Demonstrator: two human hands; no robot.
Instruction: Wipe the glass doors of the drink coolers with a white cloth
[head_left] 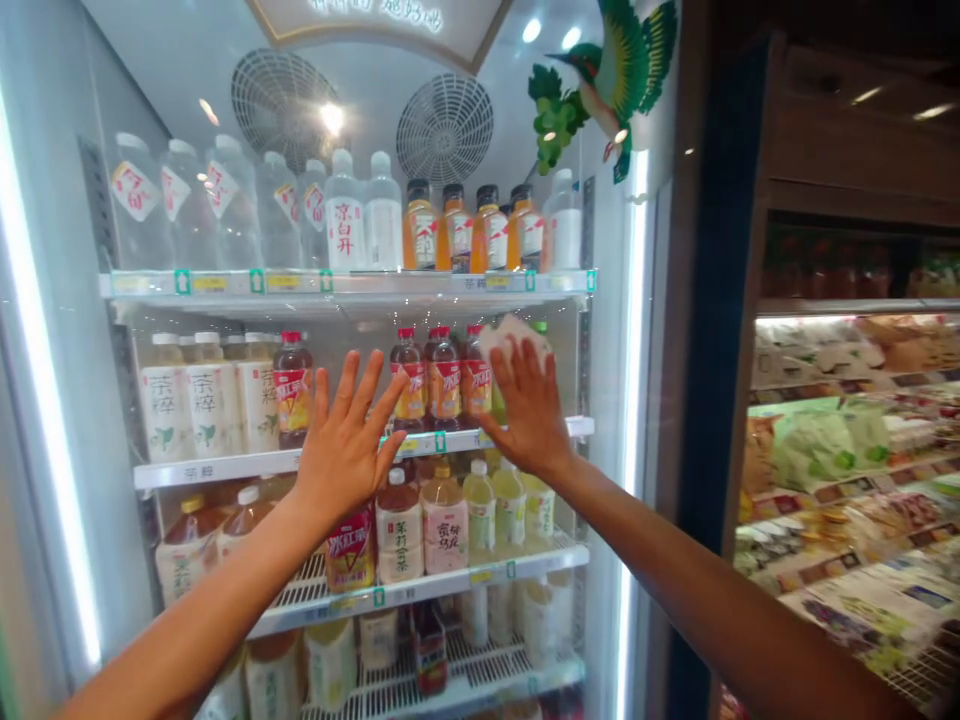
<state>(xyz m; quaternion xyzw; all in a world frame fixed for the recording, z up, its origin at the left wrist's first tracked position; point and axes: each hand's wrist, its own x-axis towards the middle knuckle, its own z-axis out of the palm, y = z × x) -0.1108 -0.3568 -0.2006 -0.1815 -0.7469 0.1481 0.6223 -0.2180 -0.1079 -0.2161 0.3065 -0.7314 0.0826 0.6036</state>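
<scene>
In the head view my left hand [349,435] is raised with its fingers spread, in front of the glass door [360,345] of a drinks fridge. It holds nothing; whether its fingertips touch the glass I cannot tell. My right hand [531,410] presses a crumpled white cloth [510,335] flat against the glass, fingers stretched over it. Part of the cloth shows above and left of the fingers. Behind the glass, red-capped tea bottles [444,380] stand on the second shelf, between and behind my hands.
Water bottles [343,215] and orange drink bottles [491,235] fill the top shelf. Lower shelves [420,590] hold more bottled drinks. A bird decal [626,70] is at the upper right of the glass. Lit shelves of packaged food [832,440] stand to the right.
</scene>
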